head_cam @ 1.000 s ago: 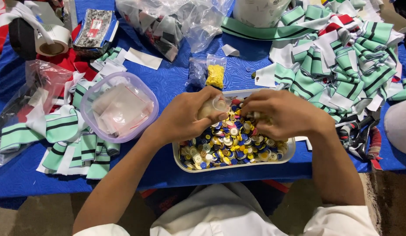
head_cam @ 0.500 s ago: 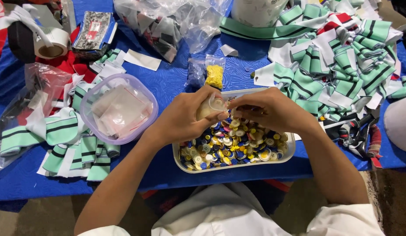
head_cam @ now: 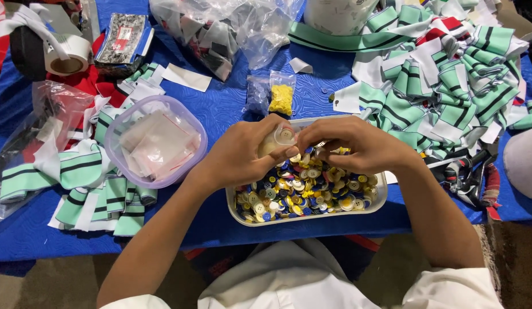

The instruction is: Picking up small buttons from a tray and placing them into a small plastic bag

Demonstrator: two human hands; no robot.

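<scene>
Looking down from my head camera, my left hand [head_cam: 243, 157] is closed around a small clear bag [head_cam: 280, 140] of buttons, thumb and fingers pinching it near its open top, just above the far rim of the tray [head_cam: 380, 197]. My right hand [head_cam: 357, 146] is drawn together too, fingertips bunched at the mouth of that bag and touching it; I cannot tell whether a button sits between them. Both hands hover over the tray, which stands at the near edge of the blue table [head_cam: 231, 109] and is filled with loose buttons [head_cam: 303, 189] in white, yellow and blue. To the left of the tray stands a round clear tub [head_cam: 157, 140] holding flat clear packets. Just beyond my hands lies a little bag of yellow bits [head_cam: 282, 97]. Green-and-white striped cloth pieces [head_cam: 443, 86] are heaped to the right, and more of them lie at the left beside the tub. A tape roll [head_cam: 66, 54] sits at the far left corner.
</scene>
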